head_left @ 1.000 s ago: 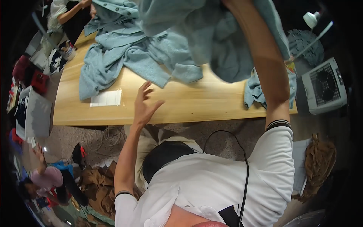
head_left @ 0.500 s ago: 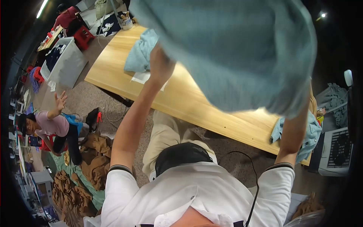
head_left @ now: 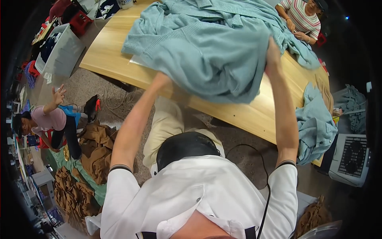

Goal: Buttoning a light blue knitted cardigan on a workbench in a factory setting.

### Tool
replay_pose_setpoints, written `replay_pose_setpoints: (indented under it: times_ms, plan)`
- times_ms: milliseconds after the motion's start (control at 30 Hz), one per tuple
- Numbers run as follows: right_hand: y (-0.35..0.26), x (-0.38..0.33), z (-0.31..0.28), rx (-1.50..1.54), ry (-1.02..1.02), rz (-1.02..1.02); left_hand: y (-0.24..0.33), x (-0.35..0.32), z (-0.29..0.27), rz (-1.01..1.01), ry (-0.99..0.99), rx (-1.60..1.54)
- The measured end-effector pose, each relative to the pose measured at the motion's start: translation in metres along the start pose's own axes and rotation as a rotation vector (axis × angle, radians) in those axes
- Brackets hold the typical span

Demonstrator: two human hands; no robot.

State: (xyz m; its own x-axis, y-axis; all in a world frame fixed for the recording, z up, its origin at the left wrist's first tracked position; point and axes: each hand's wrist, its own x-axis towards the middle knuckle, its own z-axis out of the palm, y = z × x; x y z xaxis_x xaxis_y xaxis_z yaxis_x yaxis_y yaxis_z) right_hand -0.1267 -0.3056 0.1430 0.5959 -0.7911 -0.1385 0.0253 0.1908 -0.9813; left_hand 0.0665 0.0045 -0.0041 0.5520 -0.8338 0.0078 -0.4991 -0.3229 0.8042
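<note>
Left hand (head_left: 162, 78): raised over the near edge of the tabletop, closed on the lower left edge of the sweater; the fingers are tucked under the cloth and mostly hidden.
Right hand (head_left: 273, 55): raised higher, closed on the sweater's right edge, thumb side showing against the knit.
Sweater (head_left: 207, 59): pale teal knit, held spread between both hands above the tabletop; its lower hem hangs loose in a curve between them, its upper part runs into the heap behind.
Heap (head_left: 223, 10): more teal knitwear of the same colour, piled on the far part of the tabletop, touching the held sweater.
Tabletop (head_left: 254, 113): long pale wood, running from upper left to right; bare along the near edge under the sweater.
Paper (head_left: 136, 60): a white sheet lying flat on the tabletop, its corner peeping from under the sweater's left side.
Teal garment (head_left: 316, 123): another teal piece draped over the right end of the tabletop, well apart from the hands.
Seated person (head_left: 300, 16): at the far side of the tabletop in a striped top, hands on the edge of the heap.
Person on the floor (head_left: 43, 119): at left in a pink top, one arm lifted, well apart from the tabletop.
Brown clothes (head_left: 93, 147): heaped on the floor at left, beside the person there.
Bin (head_left: 63, 49): grey, on the floor just off the left end of the tabletop.
</note>
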Motion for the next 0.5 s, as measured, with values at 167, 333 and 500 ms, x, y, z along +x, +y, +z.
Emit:
replay_pose_setpoints:
  times_ms: [167, 333, 500]
  plan:
    - [-0.064, 0.017, -0.032, 0.134, -0.148, -0.145, 0.042, 0.009, -0.035, 0.001, 0.174, -0.69]
    - [-0.004, 0.003, -0.09, -0.435, -0.216, -0.18, 0.041, -0.066, -0.023, -0.227, 0.387, -1.303]
    - [0.1, -0.024, -0.142, -1.093, 0.126, -0.589, 0.017, -0.086, 0.004, -0.298, 0.3, -1.899]
